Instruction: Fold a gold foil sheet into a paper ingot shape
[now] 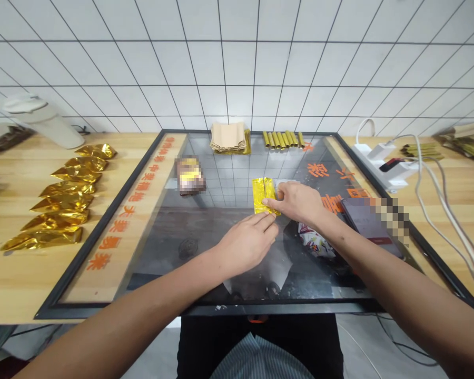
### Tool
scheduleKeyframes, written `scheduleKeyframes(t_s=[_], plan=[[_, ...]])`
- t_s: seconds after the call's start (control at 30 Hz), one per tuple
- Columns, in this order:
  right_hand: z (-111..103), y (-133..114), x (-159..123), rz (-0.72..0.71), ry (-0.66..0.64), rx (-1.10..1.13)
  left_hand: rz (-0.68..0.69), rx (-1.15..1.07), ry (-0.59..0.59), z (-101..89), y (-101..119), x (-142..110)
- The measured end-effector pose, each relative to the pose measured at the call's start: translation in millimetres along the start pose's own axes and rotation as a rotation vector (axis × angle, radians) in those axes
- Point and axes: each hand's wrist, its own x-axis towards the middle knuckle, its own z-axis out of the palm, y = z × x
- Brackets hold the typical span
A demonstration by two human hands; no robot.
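A small yellow-gold foil paper (259,189) lies on the glass tabletop, with a crease line down it. My right hand (302,202) grips its right side, the thumb pressed on the foil near the lower edge. At the bottom edge, the fingers of my left hand (250,243) are close together and hold the paper; the fingertips partly hide that edge. Behind the paper stand a stack of brown-backed gold paper sheets (228,137) and a row of several rolled gold paper tubes (283,139).
Several folded gold foil pieces (65,202) line the wooden table's left side, near a white tumbler (47,121). A blurred-out packet (190,176) sits left of centre. On the right are a phone (369,223), a patterned wrapper (316,242) and a white power strip (383,168) with cables.
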Motion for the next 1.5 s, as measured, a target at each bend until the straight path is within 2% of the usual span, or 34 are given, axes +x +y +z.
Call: scheduleKeyframes(t_s=[0.2, 0.4, 0.5, 0.6, 0.67, 0.83, 0.9, 1.0, 1.13, 1.2, 1.4, 1.5], plan=[[-5, 2, -1, -0.039, -0.069, 0.032, 0.011, 0.036, 0.011, 0.0, 1, 1], [-10, -4, -3, -0.002, -0.037, -0.015, 0.006, 0.028, 0.014, -0.9, 1, 1], [-21, -9, -5, -0.015, 0.045, -0.040, 0.016, 0.051, 0.016, -0.4, 1, 2], [-27, -18, -6, -0.148, 0.139, -0.173, 0.025, 0.063, 0.017, 0.8, 2, 2], [-25, -26, -4, -0.208, 0.117, -0.242, 0.015, 0.068, 0.017, 1.4, 2, 2], [-11, -40, 5, -0.208, 0.121, -0.299, 0.016, 0.076, 0.014, 0.9, 3, 2], [-9, -36, 9, -0.210, 0.136, -0.279, 0.021, 0.071, 0.014, 0.8, 3, 2], [-10, -18, 8, -0.183, 0.136, -0.209, 0.017, 0.064, 0.022, 1.1, 2, 2], [-9, 14, -8, -0.143, 0.103, -0.148, 0.016, 0.054, 0.014, 0.8, 1, 2], [-6, 21, -17, -0.120, 0.075, -0.134, 0.014, 0.045, 0.011, -0.1, 2, 2], [-1, 16, -18, -0.025, 0.063, -0.124, 0.016, 0.053, -0.004, -1.3, 1, 1], [-3, 17, -17, -0.046, 0.067, -0.089, 0.021, 0.063, 0.005, -0.2, 0, 1]])
